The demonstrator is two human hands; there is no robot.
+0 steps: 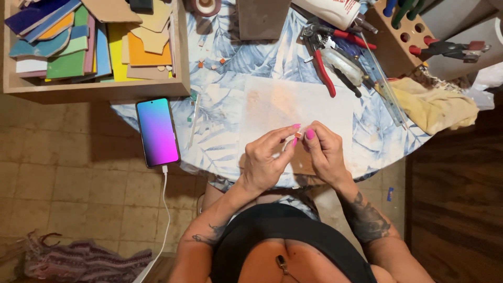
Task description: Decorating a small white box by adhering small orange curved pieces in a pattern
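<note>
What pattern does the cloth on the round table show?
The tablecloth has blue leaf prints on white; the head view shows it.

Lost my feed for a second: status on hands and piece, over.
Left hand and right hand together over the white board. Small orange piece pinched between fingers. Pliers beyond, not in the way.

The tablecloth (230, 68) is showing a pale blue leaf pattern on white, and the phone (157, 132) is glowing in a gradient from blue-green to pink-magenta. The left hand (263, 160) and the right hand (326, 152) are wearing bright pink nail polish, with a small orange piece (298, 134) between them. The sheets in the wooden box (94, 86) are lying in blue, green, yellow, orange and beige, and the pliers (320, 55) are having red handles.
</note>
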